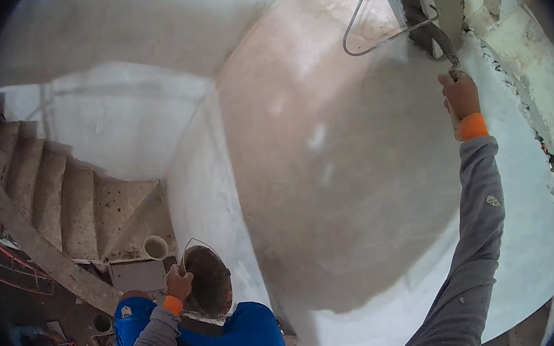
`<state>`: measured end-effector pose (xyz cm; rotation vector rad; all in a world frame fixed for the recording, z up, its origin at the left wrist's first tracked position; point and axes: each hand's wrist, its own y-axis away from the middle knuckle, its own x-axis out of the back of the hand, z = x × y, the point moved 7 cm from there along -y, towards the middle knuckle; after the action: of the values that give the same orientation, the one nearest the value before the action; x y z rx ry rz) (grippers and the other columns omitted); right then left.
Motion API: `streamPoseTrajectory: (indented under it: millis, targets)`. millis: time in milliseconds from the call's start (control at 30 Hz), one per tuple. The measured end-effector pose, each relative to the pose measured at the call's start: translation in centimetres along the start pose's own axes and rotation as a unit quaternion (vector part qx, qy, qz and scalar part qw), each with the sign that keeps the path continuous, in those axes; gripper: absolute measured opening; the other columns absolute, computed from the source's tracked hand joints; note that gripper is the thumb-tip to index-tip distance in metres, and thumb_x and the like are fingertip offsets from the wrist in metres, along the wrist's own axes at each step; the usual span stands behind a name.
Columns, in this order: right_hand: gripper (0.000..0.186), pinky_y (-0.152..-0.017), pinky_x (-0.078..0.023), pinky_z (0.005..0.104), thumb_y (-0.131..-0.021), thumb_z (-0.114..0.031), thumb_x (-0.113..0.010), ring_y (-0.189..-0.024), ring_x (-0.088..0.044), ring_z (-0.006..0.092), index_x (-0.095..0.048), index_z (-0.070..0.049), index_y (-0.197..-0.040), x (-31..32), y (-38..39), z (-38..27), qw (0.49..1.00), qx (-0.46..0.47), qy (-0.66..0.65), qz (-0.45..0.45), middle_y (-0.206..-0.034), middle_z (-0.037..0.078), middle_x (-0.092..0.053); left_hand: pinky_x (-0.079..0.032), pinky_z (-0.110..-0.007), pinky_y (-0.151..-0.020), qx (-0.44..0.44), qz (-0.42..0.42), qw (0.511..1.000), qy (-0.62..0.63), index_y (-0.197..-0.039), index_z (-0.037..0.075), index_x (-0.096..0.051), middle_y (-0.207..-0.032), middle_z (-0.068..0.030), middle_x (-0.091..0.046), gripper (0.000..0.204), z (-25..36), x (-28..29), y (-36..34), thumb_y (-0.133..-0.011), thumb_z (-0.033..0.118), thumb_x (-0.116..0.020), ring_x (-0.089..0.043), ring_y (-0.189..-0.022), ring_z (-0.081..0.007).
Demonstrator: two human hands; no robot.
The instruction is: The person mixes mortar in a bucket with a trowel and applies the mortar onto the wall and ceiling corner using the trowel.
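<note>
My right hand point(460, 94) is raised to the upper right, fingers wrapped round a dirty hand tool point(455, 62), probably a trowel, at the lower end of a grey, roughly plastered channel point(450, 17) in the wall. A looped grey cable point(362, 53) hangs beside it. My left hand point(179, 285) is low in the middle, closed on the wire handle of a dark, dirty bucket point(208, 281) above my blue-clad legs. The broad curved wall point(343, 179) shows grey, pinkish and white patches.
Concrete steps point(76, 214) curve down on the left behind a curved edge point(31, 229). A small pale bucket point(155, 247) stands on them. Red hoses point(15, 258) and scattered items lie below at the lower left. A chipped, broken seam point(546, 149) runs along the right wall.
</note>
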<state>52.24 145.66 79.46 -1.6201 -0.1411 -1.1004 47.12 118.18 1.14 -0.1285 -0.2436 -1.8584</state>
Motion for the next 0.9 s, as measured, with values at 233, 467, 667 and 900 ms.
streamPoseTrajectory:
  millis: [233,467,667,900]
  targets:
    - [0.025,-0.038,-0.037,0.028,-0.081,-0.025,-0.057,-0.041,-0.046,0.0119,-0.052,-0.001,-0.075,-0.3,1.6,0.4,0.999,-0.009,-0.053,0.003,-0.058,0.003,-0.048,-0.041,-0.043,-0.061,0.01,0.005,0.999,0.033,-0.075,-0.002,-0.046,-0.071,-0.0192,-0.051,0.027,-5.6,-1.0,-0.9,-0.064,0.017,-0.062,-0.051,-0.067,-0.0364]
    - [0.032,-0.056,-0.046,0.0376,-0.079,-0.027,-0.057,-0.059,-0.057,0.0313,-0.055,0.005,-0.08,-1.4,3.4,3.8,0.995,0.064,0.022,0.072,-0.067,0.018,-0.057,-0.042,-0.043,-0.064,-0.034,0.007,0.998,-0.042,-0.08,-0.004,-0.049,-0.073,-0.0201,-0.052,0.03,0.1,0.2,-0.3,-0.064,0.018,-0.063,-0.053,-0.071,-0.0371]
    - [0.033,-0.072,-0.044,0.045,-0.079,-0.028,-0.054,-0.081,-0.055,0.0438,-0.056,0.005,-0.086,-3.4,-2.7,1.9,0.985,0.131,0.089,0.075,-0.083,0.026,-0.059,-0.042,-0.043,-0.063,0.035,-0.071,0.997,-0.017,-0.079,-0.004,-0.049,-0.071,-0.0199,-0.052,0.03,-1.0,-0.8,-0.3,-0.063,0.017,-0.064,-0.053,-0.069,-0.0374]
    - [0.036,-0.074,-0.043,0.0457,-0.08,-0.032,-0.052,-0.084,-0.055,0.0433,-0.057,0.003,-0.088,-2.3,-1.2,1.1,0.986,0.101,0.064,0.116,-0.086,0.026,-0.059,-0.042,-0.043,-0.062,0.032,-0.073,0.997,-0.018,-0.076,-0.003,-0.047,-0.07,-0.0202,-0.051,0.029,-1.8,-1.2,-0.1,-0.064,0.017,-0.064,-0.053,-0.068,-0.0379]
